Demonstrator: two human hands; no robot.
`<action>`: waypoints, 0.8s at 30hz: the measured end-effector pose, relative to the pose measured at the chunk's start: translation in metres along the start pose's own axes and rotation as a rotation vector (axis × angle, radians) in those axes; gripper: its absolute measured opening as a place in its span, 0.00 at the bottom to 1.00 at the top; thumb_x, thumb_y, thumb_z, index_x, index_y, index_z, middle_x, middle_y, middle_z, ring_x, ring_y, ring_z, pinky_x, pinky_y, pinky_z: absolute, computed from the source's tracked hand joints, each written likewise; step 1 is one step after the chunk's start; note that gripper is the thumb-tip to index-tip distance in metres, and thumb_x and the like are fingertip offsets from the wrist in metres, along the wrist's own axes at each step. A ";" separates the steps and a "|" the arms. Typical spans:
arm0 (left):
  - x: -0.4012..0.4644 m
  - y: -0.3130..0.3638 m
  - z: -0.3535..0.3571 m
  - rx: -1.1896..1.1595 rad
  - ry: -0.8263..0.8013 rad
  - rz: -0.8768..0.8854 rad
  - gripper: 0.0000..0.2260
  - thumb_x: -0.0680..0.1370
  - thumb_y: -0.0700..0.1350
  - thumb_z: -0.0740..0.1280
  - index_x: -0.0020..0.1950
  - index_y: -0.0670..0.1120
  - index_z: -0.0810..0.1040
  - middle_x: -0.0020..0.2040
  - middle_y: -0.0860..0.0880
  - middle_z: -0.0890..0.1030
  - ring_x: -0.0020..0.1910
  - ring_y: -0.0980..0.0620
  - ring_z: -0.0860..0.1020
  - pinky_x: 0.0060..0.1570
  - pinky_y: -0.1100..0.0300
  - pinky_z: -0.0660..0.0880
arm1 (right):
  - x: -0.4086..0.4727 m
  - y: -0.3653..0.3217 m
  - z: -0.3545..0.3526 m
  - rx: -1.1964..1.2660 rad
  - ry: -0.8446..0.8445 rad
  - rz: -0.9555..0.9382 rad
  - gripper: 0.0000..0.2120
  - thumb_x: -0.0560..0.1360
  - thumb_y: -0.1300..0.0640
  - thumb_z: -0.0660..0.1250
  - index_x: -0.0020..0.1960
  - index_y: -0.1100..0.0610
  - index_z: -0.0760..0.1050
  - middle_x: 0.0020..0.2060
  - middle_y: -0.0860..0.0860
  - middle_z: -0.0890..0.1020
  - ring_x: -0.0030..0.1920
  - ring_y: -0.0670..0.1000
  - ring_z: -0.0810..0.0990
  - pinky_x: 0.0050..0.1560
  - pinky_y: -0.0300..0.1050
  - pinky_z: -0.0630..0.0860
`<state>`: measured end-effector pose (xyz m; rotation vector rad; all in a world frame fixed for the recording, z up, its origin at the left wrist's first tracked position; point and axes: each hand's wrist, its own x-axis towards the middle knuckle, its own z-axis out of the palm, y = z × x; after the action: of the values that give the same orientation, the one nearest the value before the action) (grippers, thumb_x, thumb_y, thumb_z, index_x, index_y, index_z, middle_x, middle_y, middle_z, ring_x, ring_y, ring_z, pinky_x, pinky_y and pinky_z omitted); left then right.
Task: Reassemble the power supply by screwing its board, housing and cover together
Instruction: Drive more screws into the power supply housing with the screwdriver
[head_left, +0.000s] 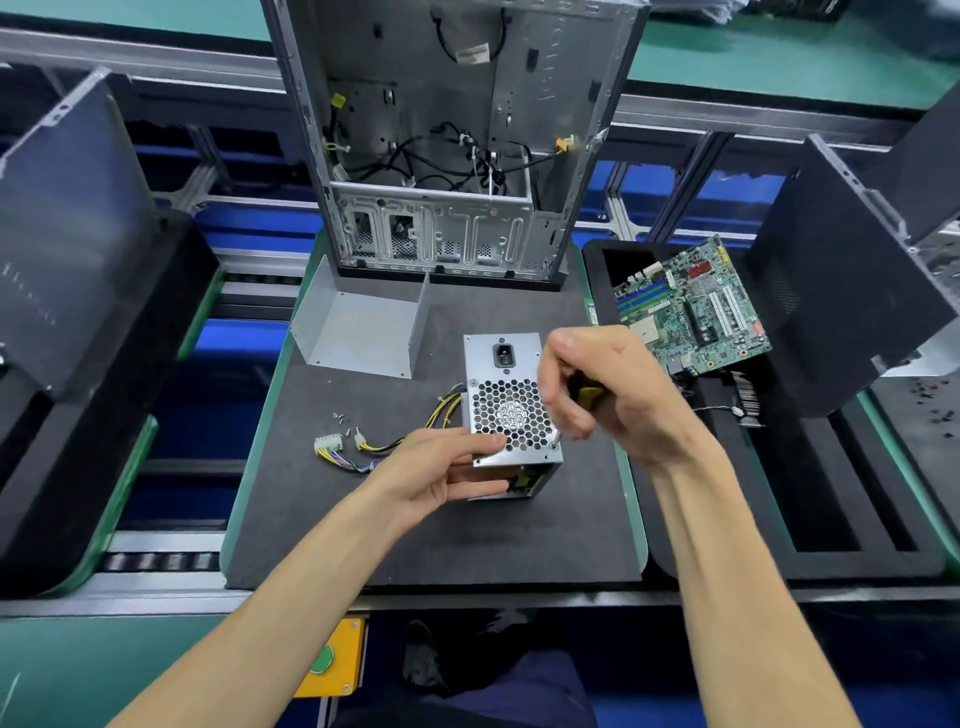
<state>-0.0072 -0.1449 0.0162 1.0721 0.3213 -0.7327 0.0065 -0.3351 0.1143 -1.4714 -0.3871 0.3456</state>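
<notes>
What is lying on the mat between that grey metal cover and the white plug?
A few loose screws on the black mat, seen in the head view.

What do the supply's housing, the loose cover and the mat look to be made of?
Housing: bare sheet metal by the look, dull silver sheen, hexagon holes punched over the fan. Cover: the same grey folded sheet, matte, sharp bends. Mat: probably foam or rubber, flat black, fine grain, no glare.

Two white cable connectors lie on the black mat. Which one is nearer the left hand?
The smaller white connector on the yellow-and-black wires is nearer the left hand. The larger, wider white connector lies beyond it, further left on the black mat.
</notes>
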 end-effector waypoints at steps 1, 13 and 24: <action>-0.001 0.000 0.001 0.002 -0.002 0.002 0.02 0.72 0.37 0.75 0.41 0.41 0.87 0.44 0.44 0.86 0.43 0.48 0.86 0.43 0.54 0.83 | 0.001 0.000 -0.002 0.021 -0.003 0.013 0.22 0.79 0.47 0.62 0.27 0.51 0.73 0.19 0.46 0.65 0.22 0.48 0.61 0.27 0.39 0.59; -0.004 0.002 -0.001 0.099 0.001 0.006 0.08 0.76 0.44 0.74 0.49 0.40 0.87 0.47 0.45 0.86 0.47 0.48 0.86 0.45 0.49 0.84 | 0.010 -0.015 0.022 0.261 0.575 -0.197 0.26 0.81 0.48 0.59 0.26 0.51 0.58 0.21 0.45 0.56 0.21 0.47 0.53 0.25 0.37 0.52; 0.012 0.025 -0.116 1.078 0.832 0.294 0.06 0.75 0.41 0.68 0.48 0.49 0.83 0.37 0.56 0.83 0.42 0.51 0.83 0.49 0.54 0.79 | 0.071 0.030 0.022 1.187 0.486 -0.102 0.10 0.79 0.59 0.61 0.40 0.56 0.65 0.34 0.49 0.65 0.33 0.48 0.65 0.39 0.41 0.68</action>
<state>0.0306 -0.0400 -0.0271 2.3926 0.4650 -0.0981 0.0600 -0.2815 0.0888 -0.3309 0.1529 0.0744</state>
